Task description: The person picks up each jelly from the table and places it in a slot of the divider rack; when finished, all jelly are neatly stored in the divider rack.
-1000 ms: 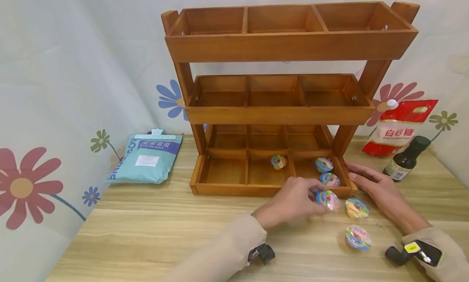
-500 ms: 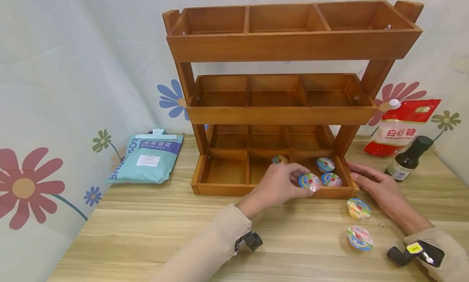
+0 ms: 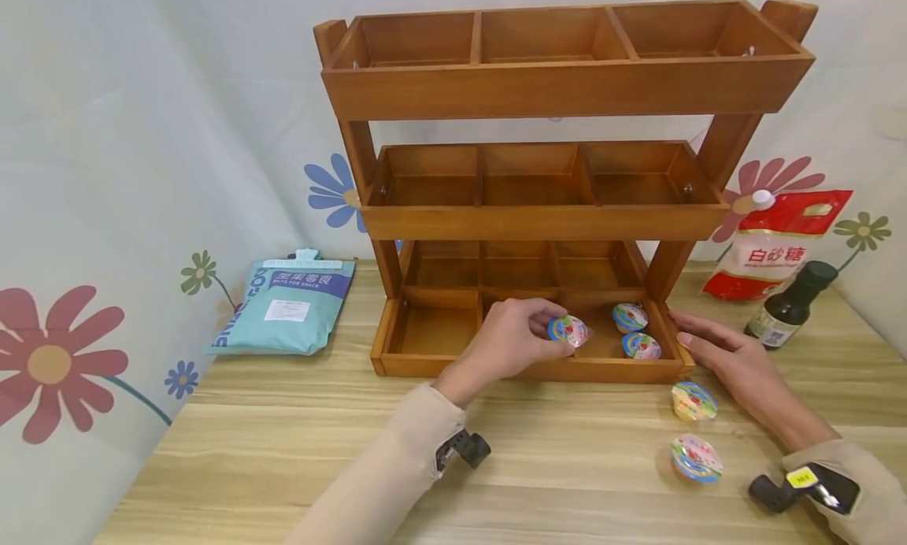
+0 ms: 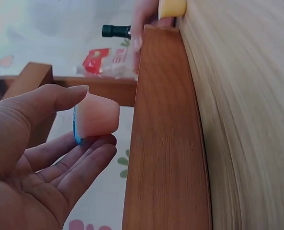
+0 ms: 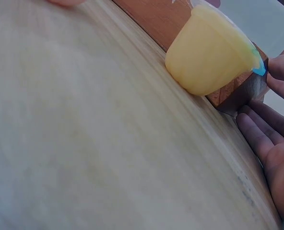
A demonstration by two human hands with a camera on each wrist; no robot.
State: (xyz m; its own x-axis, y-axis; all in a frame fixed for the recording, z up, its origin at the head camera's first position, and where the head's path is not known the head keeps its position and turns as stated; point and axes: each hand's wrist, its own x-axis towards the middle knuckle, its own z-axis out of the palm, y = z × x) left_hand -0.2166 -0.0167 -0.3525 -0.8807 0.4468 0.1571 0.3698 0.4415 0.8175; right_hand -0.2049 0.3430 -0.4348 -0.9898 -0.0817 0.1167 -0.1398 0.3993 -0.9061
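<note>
My left hand [image 3: 505, 342] pinches a pink jelly cup [image 3: 568, 331] between thumb and fingers, above the middle front compartment of the wooden rack's [image 3: 453, 367] bottom tier. In the left wrist view the cup [image 4: 101, 116] lies sideways in that grip, its blue-edged lid towards the palm. The hand hides most of the middle compartment. My right hand [image 3: 740, 372] rests with extended fingers against the rack's right end. Two jelly cups [image 3: 630, 317] sit in the right front compartment. Nearer me on the table are a yellow jelly cup [image 3: 694, 402] and a pink one [image 3: 697, 458].
Two more divided tiers [image 3: 542, 224] rise above the bottom one. A teal snack bag [image 3: 298, 313] lies left of the rack. On its right stand a red-and-white sugar pouch [image 3: 775, 246] and a dark sauce bottle [image 3: 786, 309]. Patterned cloth hangs behind.
My left hand has carried the pink jelly cup leftwards and up, from the tray's front right to over the middle compartment. The cup inside there is now covered. My right hand stays put.
</note>
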